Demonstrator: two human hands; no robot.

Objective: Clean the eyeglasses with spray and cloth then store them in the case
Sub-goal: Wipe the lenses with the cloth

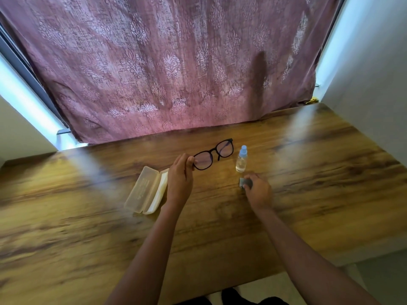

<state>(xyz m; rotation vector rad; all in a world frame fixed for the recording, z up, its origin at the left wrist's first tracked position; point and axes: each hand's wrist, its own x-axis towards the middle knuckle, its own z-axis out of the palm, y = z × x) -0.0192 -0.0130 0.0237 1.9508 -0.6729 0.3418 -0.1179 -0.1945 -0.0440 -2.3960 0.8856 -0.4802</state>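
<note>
Black-framed eyeglasses (214, 154) are held up above the wooden table (88, 216), my left hand (180, 179) gripping them at the left end of the frame. To their right a small clear spray bottle (241, 159) with a pale blue cap stands upright on the table. Just below the bottle my right hand (258, 190) is closed on a small grey cloth (246, 183) that rests on the table. An open translucent glasses case (144, 191) lies to the left of my left hand, its right half partly hidden by my wrist.
A patterned mauve curtain (165, 69) hangs along the table's far edge. White walls stand on both sides, the right one (374, 84) close to the table's right edge. The table's near edge runs under my forearms.
</note>
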